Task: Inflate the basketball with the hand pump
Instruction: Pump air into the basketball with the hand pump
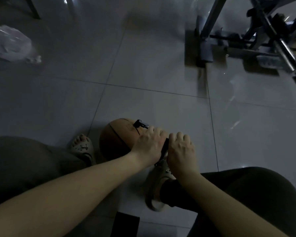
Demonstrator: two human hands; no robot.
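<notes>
An orange-brown basketball (117,139) sits on the tiled floor between my two feet. A black hand pump (164,147) lies across the ball's right side, and its black nozzle end (141,124) with a thin hose rests on top of the ball. My left hand (148,145) grips the pump's front part against the ball. My right hand (180,149) curls round the pump's rear part, close beside the left hand. Most of the pump body is hidden under both hands.
My left foot in a beige clog (83,149) touches the ball's left side; my right clog (158,187) is below the hands. A metal frame with bars (256,40) stands at the upper right, and a plastic bag (9,43) lies at the upper left.
</notes>
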